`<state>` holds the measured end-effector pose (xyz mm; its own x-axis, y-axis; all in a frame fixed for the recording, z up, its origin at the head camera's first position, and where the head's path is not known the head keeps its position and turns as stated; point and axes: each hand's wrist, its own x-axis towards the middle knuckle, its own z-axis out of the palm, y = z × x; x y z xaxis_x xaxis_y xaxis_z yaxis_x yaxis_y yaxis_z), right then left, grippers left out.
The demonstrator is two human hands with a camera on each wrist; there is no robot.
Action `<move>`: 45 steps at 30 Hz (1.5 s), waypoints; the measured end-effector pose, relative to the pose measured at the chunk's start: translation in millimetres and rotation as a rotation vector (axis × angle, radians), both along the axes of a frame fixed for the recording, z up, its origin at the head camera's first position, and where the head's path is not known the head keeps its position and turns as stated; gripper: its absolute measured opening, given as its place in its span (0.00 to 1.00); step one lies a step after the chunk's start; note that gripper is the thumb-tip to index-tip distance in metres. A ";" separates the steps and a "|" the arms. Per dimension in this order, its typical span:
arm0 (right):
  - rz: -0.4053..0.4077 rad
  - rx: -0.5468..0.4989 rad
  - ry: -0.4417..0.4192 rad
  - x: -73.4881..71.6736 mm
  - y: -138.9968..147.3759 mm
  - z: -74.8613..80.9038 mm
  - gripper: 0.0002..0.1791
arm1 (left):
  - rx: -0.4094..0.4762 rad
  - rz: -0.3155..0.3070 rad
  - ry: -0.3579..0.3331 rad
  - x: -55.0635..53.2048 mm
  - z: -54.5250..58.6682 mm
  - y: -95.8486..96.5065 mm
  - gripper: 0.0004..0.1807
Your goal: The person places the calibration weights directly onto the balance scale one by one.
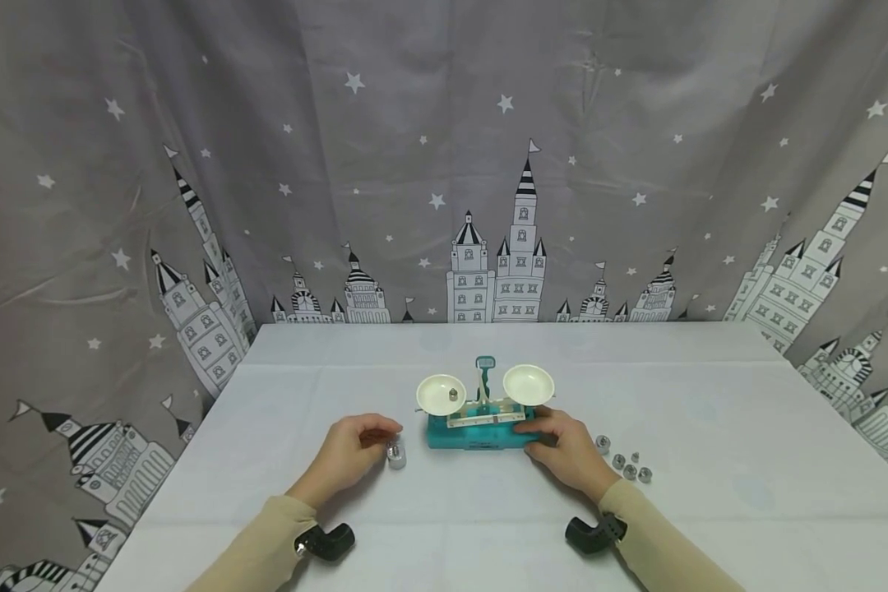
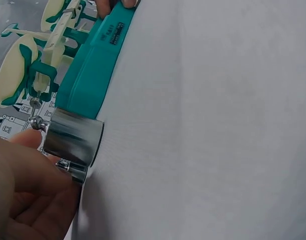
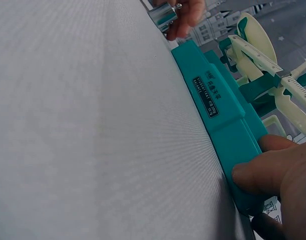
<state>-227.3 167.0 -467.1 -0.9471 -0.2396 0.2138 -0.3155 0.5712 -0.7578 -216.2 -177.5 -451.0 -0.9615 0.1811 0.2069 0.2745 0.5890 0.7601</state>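
A teal balance scale with two cream pans stands mid-table. On its left pan sits a small metal weight; the right pan holds nothing visible. My right hand grips the right end of the base, thumb in front and fingers behind. Left of the scale, my left hand hovers beside metal weights, thumb and index finger apart. In the left wrist view a large cylindrical weight stands beyond a smaller one near the thumb; the hand partly hides the smaller one.
Several metal weights of different sizes stand on the white tablecloth right of my right hand. A grey curtain printed with castles and stars hangs behind the table.
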 end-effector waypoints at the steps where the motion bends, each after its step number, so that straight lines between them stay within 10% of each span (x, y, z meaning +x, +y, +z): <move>1: 0.002 -0.001 0.002 -0.2 0.0 0.1 0.13 | 0.001 -0.013 0.001 0.1 -0.5 -0.5 0.19; 18: 0.009 -0.009 0.029 0.0 1.9 1.8 0.14 | 0.025 -0.063 0.021 1.4 -3.8 -1.7 0.17; 45: 0.020 -0.005 0.036 0.2 0.8 0.1 0.14 | 0.159 0.155 0.071 1.1 -8.7 3.9 0.14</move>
